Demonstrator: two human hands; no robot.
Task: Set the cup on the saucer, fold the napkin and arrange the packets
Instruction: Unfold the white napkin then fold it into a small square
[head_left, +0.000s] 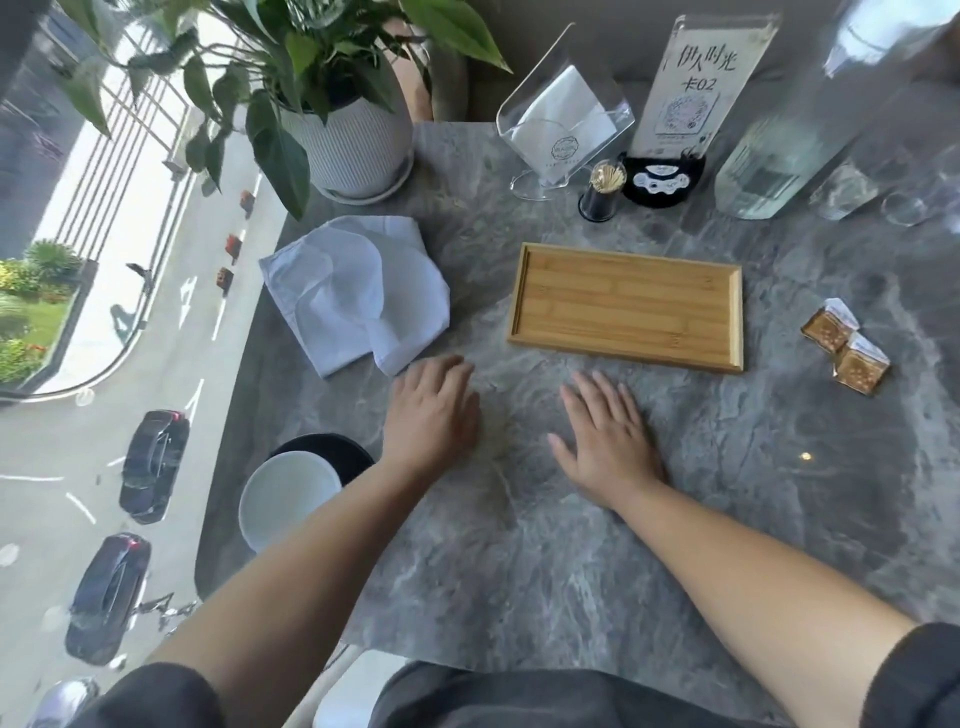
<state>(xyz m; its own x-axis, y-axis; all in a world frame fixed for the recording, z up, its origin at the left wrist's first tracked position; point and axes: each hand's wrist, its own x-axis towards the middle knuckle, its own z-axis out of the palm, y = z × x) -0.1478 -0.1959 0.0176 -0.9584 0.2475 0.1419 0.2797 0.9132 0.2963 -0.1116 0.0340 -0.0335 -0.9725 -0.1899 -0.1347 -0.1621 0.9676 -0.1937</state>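
Observation:
A white cup (288, 493) stands at the table's near left edge, overlapping a black saucer (340, 451) just behind it; my left forearm hides part of both. A crumpled white napkin (353, 293) lies left of centre. Two brown-and-gold packets (844, 345) lie loose on the right. An empty bamboo tray (626, 306) sits in the middle. My left hand (431, 410) rests flat near the napkin's front corner, holding nothing. My right hand (605, 426) lies flat on the table, fingers spread, in front of the tray.
At the back of the grey marble table (519, 545) stand a potted plant (353, 135), a clear napkin holder (563, 122), a toothpick jar (602, 192), a table sign (685, 98), a water bottle (800, 119) and glasses (852, 187). A window is at the left.

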